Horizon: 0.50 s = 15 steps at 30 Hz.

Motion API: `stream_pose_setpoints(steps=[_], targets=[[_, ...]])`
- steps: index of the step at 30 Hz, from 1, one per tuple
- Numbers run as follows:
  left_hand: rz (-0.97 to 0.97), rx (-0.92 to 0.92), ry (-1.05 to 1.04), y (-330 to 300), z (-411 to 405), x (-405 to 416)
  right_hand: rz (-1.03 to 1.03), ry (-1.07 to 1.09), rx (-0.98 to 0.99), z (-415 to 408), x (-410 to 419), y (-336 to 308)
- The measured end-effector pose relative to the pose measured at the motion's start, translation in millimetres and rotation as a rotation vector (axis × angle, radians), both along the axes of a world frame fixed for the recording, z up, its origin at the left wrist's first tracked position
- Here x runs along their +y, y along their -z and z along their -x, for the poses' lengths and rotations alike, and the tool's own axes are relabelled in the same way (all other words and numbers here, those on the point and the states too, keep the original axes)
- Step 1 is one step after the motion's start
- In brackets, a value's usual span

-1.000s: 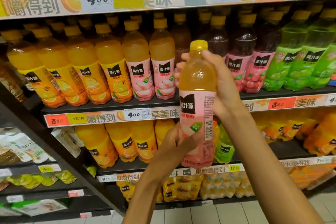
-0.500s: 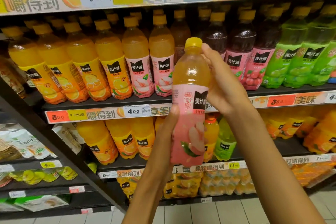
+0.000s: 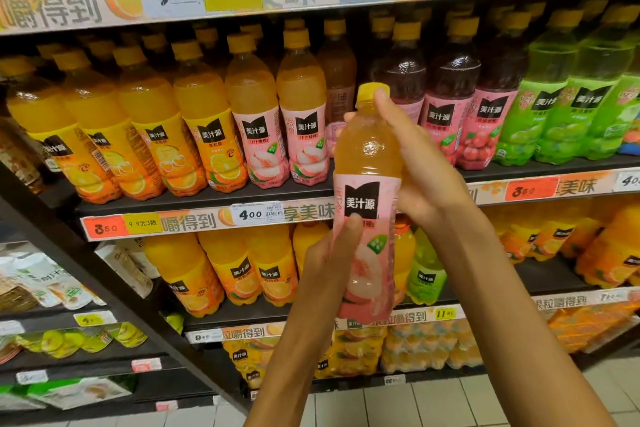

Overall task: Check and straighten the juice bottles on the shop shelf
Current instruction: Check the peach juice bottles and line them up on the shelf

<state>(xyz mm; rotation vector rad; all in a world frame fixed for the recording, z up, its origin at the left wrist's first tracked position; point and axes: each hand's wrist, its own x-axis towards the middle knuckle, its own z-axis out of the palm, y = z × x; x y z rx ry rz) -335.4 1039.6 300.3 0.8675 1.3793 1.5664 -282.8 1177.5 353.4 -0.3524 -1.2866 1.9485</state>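
An open slot (image 3: 341, 163) sits between peach bottles (image 3: 303, 121) and dark bottles (image 3: 450, 114).

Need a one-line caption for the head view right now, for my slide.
Both hands hold a peach juice bottle upright before the shelf: left hand low, right hand up top.

Both hands on one peach juice bottle (image 3: 367, 163), held upright out in front of the shelf (image 3: 207, 196), black logo facing the camera. Right hand (image 3: 420, 166) wraps the upper part with a fingertip on the yellow cap (image 3: 370, 91), left hand (image 3: 327, 265) grips the pink label lower down. Behind it sit rows of orange bottles (image 3: 138, 135), two peach bottles (image 3: 280, 132), dark red bottles (image 3: 457, 107) and green bottles (image 3: 561, 107)
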Motion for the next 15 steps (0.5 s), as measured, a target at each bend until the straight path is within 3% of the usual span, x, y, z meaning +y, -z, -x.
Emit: stream_pose_setpoints(steps=[5,8,10,13,15], targets=[[-0.082,-0.320,0.161,-1.4,0.0,-6.9,0.114,-0.116,0.041,4.7,1.4,-3.8],[-0.100,-0.362,0.234,-2.5,-4.6,-8.3,0.223,-0.212,0.090,10.8,3.3,-2.2],[-0.074,-0.331,0.246,-4.4,-3.1,-10.4,0.250,-0.218,0.071,12.7,6.4,0.0],[0.091,-0.004,0.237,-9.8,2.8,-14.7,0.206,-0.176,-0.040,12.6,10.0,6.6],[0.130,0.049,0.227,-9.6,4.3,-10.5,0.171,-0.115,-0.098,12.3,11.3,10.8]])
